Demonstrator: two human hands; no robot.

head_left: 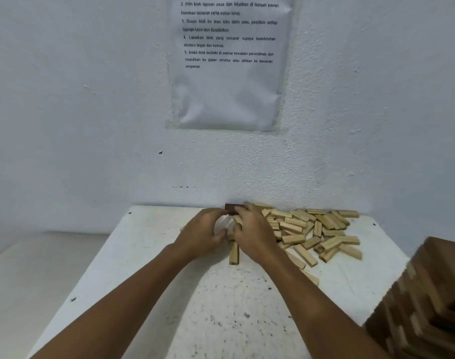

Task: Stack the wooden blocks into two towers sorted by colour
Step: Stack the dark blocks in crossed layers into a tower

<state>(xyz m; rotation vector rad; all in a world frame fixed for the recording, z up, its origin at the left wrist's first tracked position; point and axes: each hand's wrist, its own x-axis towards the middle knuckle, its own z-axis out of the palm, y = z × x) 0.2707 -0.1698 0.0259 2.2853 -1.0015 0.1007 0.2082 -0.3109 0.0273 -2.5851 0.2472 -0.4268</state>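
We take the loose heap of pale blocks [314,231] as our landmark, spread along the wall side of the white table [148,268]. Both hands meet at the heap's left edge, close together and nearly touching. Our right hand [254,234] curls its fingers over pale blocks there, and a dark block [231,208] shows just past its fingertips, against the wall; whether the fingers pinch that dark block or merely lie beside it we cannot tell. Our left hand [203,235] is curled toward the right one, and what it holds, if anything, is hidden. One pale block [234,252] lies apart, just nearer to us than the heap's left edge. Far to the right of the heap, at the near table corner, stands a tall stack [428,294] mixing dark and pale layers, blurred. We judge we are gathering blocks for a base layer. Next we need to set a few pale blocks side by side on bare table left of the heap, square and flush, keeping the dark one out for its own tower.
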